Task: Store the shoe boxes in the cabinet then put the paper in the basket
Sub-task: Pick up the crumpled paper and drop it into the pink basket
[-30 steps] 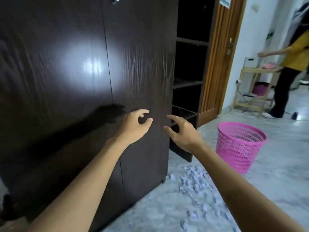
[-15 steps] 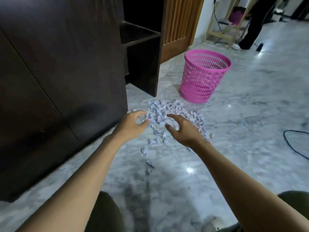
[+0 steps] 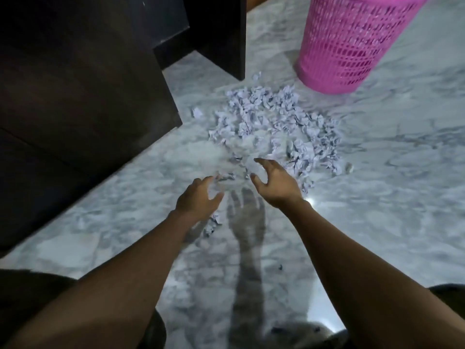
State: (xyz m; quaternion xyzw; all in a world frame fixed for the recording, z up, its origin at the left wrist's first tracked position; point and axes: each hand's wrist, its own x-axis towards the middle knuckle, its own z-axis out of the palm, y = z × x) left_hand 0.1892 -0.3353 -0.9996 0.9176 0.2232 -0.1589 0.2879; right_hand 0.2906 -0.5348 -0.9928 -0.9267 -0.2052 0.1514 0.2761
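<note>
A heap of crumpled white paper scraps (image 3: 274,122) lies on the marble floor in the middle of the head view. A pink mesh basket (image 3: 352,41) stands just beyond it at the upper right. The dark wooden cabinet (image 3: 83,91) fills the left side, its doors closed. My left hand (image 3: 198,201) hovers low over the near edge of the heap, fingers spread and loosely curved, holding nothing. My right hand (image 3: 274,182) is beside it, fingers also spread and empty, right at the nearest scraps. No shoe boxes are in view.
An open dark shelf section (image 3: 221,34) of the cabinet stands behind the heap. A few stray scraps (image 3: 212,224) lie under my left wrist. My knees show at the bottom corners. Bare marble floor (image 3: 390,197) stretches to the right.
The view has dropped from the cabinet doors down to the floor. Both hands have moved down and forward to the near edge of the paper heap, which now looks much closer.
</note>
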